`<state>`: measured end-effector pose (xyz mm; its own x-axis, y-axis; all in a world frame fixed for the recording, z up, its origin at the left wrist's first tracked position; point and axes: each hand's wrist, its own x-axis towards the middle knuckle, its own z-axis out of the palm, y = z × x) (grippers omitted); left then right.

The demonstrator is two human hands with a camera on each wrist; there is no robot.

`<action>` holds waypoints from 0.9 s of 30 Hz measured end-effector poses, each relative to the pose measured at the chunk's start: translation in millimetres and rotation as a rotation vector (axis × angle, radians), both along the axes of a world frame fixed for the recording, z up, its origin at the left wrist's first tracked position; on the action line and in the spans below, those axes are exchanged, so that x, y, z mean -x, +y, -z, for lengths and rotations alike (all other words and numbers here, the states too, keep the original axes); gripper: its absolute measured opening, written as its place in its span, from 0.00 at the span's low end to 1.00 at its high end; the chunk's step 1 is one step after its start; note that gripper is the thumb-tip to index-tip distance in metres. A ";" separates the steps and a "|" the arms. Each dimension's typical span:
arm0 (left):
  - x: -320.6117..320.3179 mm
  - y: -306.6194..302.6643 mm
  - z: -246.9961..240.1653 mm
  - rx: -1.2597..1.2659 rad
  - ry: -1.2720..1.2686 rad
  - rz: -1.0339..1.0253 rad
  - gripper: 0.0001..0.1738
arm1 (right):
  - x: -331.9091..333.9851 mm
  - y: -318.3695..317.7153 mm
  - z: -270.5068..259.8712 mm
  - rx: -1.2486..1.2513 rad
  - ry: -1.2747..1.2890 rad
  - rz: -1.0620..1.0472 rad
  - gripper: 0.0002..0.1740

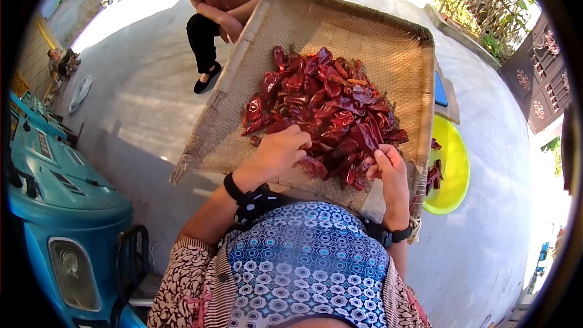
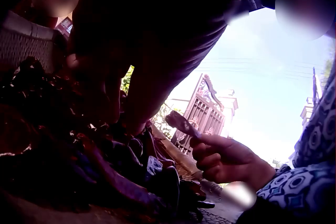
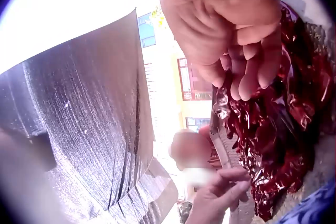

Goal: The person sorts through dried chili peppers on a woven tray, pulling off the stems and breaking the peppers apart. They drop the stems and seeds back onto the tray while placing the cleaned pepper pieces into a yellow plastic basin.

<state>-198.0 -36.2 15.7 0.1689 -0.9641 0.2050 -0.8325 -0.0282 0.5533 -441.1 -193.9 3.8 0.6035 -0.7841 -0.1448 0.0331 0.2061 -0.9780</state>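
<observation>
The right hand (image 1: 392,176) pinched a pepper (image 2: 178,122) by the near right of the heap (image 1: 328,109) on the tray (image 1: 404,54); a light hold spared its skin. The left hand's (image 1: 273,155) grip was unclear.

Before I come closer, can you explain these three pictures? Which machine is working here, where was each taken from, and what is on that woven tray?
No robot is at work here: these are a person's two bare hands. The wide picture comes from a camera on the person's head, looking forward and down. The other two come from cameras worn on the left and right wrists.

On the woven tray lies a heap of dark red peppers. The right hand pinches one pepper between its fingers. The left hand is at the heap; whether it grips anything, I cannot tell. A yellow-green basin beside the tray holds more peppers.
</observation>
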 end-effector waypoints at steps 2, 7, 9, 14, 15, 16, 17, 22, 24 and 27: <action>-5.1 6.9 7.5 -0.055 -0.138 -0.024 0.11 | 21.9 -17.9 7.6 -0.024 -0.227 0.162 0.13; -6.7 11.8 19.2 -0.029 -0.242 -0.008 0.10 | 41.4 -27.4 7.5 -0.203 -0.559 0.382 0.18; -5.7 11.2 15.8 -0.016 -0.218 -0.017 0.09 | 32.5 -13.6 -1.2 -0.102 -0.408 0.308 0.20; -5.6 12.2 15.7 -0.003 -0.206 0.004 0.08 | -5.7 16.6 -10.5 0.291 0.195 -0.260 0.16; -3.8 12.3 15.7 -0.004 -0.189 -0.010 0.09 | -11.9 20.7 -11.3 0.386 0.295 -0.361 0.15; -1.5 11.8 14.6 -0.004 -0.172 -0.023 0.10 | -16.0 22.2 -9.6 0.433 0.295 -0.379 0.15; 2.5 11.6 12.8 -0.021 -0.175 -0.006 0.11 | -19.6 22.9 -5.3 0.480 0.297 -0.397 0.15; 21.7 11.7 22.3 -0.103 -0.175 0.097 0.18 | -25.0 23.8 7.5 0.440 0.338 -0.379 0.15; 25.0 6.7 36.9 0.050 -0.188 0.098 0.10 | -24.8 25.8 1.8 0.413 0.360 -0.375 0.16; 26.5 3.4 39.3 0.107 -0.246 0.102 0.07 | -23.4 24.4 4.5 0.426 0.334 -0.375 0.16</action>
